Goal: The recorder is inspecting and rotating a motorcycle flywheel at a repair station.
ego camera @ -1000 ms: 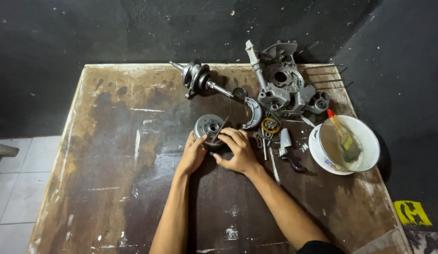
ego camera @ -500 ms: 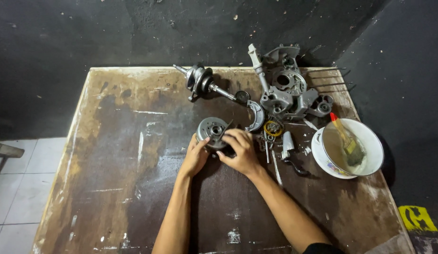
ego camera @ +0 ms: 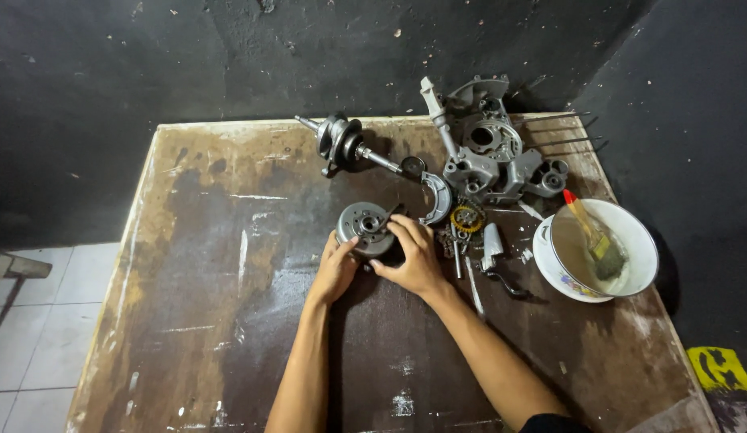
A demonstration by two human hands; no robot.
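Both hands are on a round grey flywheel rotor (ego camera: 365,228) that sits on the worn, stained desk (ego camera: 213,305), a little right of its middle. The left hand (ego camera: 335,269) presses against the rotor's near left edge with its fingers (ego camera: 347,244) curled onto the rim. The right hand (ego camera: 414,256) covers its right side, fingers wrapped over a dark part that the hand mostly hides, so what it grips there cannot be made out.

The engine looks fully stripped down. The crankshaft (ego camera: 349,146) lies apart toward the far edge. The crankcase half (ego camera: 490,160) stands at the far right corner. A curved brake shoe (ego camera: 439,199), a small yellow-ringed gear (ego camera: 466,218) and loose bolts and small parts (ego camera: 470,256) lie between them. A white bowl (ego camera: 638,240) holds a paintbrush (ego camera: 594,236) in murky liquid. Judging from this, the rotor is only being handled; nothing is refitted yet.
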